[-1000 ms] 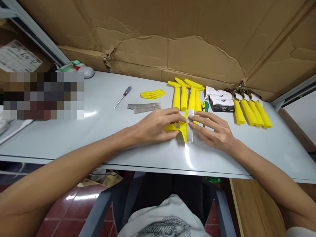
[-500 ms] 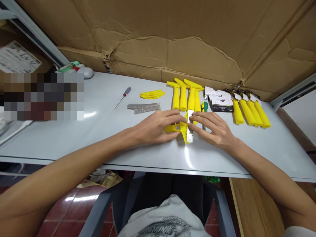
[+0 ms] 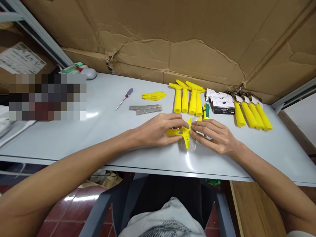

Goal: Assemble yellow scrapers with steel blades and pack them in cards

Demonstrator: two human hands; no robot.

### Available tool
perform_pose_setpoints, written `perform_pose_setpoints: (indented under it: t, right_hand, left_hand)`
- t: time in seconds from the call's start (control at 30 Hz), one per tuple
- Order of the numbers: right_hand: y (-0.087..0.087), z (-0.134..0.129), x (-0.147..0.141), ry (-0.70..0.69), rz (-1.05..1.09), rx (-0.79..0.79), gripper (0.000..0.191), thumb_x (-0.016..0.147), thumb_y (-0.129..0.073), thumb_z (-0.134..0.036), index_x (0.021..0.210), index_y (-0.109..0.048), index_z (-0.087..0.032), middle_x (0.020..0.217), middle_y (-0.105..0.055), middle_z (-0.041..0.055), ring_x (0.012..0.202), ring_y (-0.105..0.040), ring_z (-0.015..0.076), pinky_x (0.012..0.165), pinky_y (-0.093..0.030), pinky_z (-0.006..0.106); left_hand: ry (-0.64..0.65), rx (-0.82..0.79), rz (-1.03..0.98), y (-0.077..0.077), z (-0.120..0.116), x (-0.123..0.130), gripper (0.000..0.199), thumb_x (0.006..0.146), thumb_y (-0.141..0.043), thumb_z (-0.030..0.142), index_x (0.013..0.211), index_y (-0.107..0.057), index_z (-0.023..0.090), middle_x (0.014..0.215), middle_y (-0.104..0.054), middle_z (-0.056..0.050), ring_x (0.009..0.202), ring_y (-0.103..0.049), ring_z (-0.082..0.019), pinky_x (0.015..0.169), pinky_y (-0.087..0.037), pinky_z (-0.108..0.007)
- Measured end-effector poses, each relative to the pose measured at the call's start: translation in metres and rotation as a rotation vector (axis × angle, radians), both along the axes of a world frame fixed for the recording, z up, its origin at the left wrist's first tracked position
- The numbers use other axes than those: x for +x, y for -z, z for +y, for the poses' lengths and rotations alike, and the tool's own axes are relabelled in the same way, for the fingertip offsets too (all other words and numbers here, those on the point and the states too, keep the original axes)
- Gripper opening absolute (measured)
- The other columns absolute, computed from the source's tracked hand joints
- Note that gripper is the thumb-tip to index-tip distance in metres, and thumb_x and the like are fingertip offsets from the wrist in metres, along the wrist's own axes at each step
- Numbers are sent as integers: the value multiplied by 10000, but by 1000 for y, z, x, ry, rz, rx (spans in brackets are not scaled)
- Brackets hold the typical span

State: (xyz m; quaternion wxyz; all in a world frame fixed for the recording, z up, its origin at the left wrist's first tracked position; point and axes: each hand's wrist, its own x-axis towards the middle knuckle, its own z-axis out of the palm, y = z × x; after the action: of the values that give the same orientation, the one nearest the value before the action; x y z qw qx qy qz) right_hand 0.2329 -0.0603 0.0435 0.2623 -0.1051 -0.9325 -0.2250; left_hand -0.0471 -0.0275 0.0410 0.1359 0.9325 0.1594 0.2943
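Observation:
My left hand (image 3: 163,129) is closed round a yellow plastic scraper (image 3: 187,138), gripping its narrow shank. The scraper's flat head points right, with a small hole showing in it. Along that head's edge runs a thin, shiny blade (image 3: 192,144), which now looks almost see-through against the table. My right hand (image 3: 216,135) pinches the blade from the right, fingertips pressed close to the head. Just behind the right hand lies a green and yellow screwdriver (image 3: 205,110), partly covered by the fingers.
Yellow T-shaped handles (image 3: 184,98) lie behind my hands. Loose metal blades (image 3: 145,109), yellow strips (image 3: 154,95) and a grey-handled screwdriver (image 3: 124,98) are to the left. Right are small boxes (image 3: 223,107) and scrapers with yellow handles (image 3: 251,115). A cardboard wall (image 3: 148,59) stands behind.
The blade has shifted its angle, from bright silver to nearly see-through, and more of the scraper's yellow head shows. Both hands keep their hold; the view has moved slightly.

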Motion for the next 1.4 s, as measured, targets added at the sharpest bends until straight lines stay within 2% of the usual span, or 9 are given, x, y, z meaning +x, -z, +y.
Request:
perform_pose_setpoints:
  t: [0.37,0.5,0.63,0.83,0.9,0.97,1.07,1.3,1.4]
  right_hand:
    - [2,4,-3,13,45,-6,141,974,-697,-81,1072,-705,-181,1108,-835,109,1129,-787,241,877,-684,406]
    - [4,4,-2,16,78,-62,154,954,-715,-68,1084,-686,-146,1120,-829,150,1100,-786,258,851,-663,417]
    - [7,5,-1,56,72,-37,136,970,-705,-92,1065,-693,-189,1138,-830,105,1077,-773,229,835,-626,395]
    - [11,15,9,302,118,-23,110,976,-693,-120,919,-684,-214,954,-828,39,921,-731,220,744,-514,387]
    - [14,20,14,354,75,-128,60,1004,-678,-165,1002,-723,-205,1012,-832,46,987,-715,241,787,-505,404]
    - [16,23,16,372,-3,-244,141,1032,-666,-228,1141,-748,-193,1149,-828,62,1134,-678,281,864,-503,431]
    - [21,25,17,368,-63,-323,222,1050,-647,-279,1222,-754,-186,1225,-811,75,1218,-612,317,870,-485,449]
    - [21,22,12,241,31,-380,137,1023,-671,-251,1117,-747,-187,1041,-735,116,968,-545,262,827,-536,427]
    - [18,20,12,186,66,-436,89,1032,-649,-221,1063,-723,-181,966,-698,93,901,-593,227,797,-559,396]
  left_hand:
    - [53,134,69,6,3,-3,318,1062,-545,215,1321,-728,238,1235,-654,-113,806,-661,-117,718,-561,-260]
    - [36,222,104,5,2,-1,312,1067,-511,194,1274,-740,230,1297,-675,-115,791,-676,-115,676,-545,-258]
    - [30,278,120,4,1,0,325,1047,-524,167,1294,-724,233,1358,-706,-107,811,-716,-125,655,-546,-250]
    - [-6,370,156,8,6,-7,399,1001,-543,107,1366,-679,198,1436,-718,-104,1136,-774,-228,802,-635,-308]
    - [-41,407,187,8,10,-10,449,992,-521,81,1415,-646,163,1443,-717,-108,1191,-765,-254,855,-651,-349]
    - [-84,423,221,7,12,-12,496,987,-502,60,1462,-613,153,1474,-697,-111,1212,-757,-252,900,-650,-361]
    - [-126,429,255,4,13,-12,553,977,-492,30,1506,-580,165,1536,-649,-111,1258,-730,-243,962,-637,-367]
    - [-137,487,249,2,11,-9,553,953,-455,-23,1454,-608,151,1506,-674,-93,1220,-724,-268,918,-663,-406]
    - [-161,477,251,5,14,-11,502,969,-473,3,1426,-626,146,1487,-685,-96,1175,-729,-267,934,-663,-420]
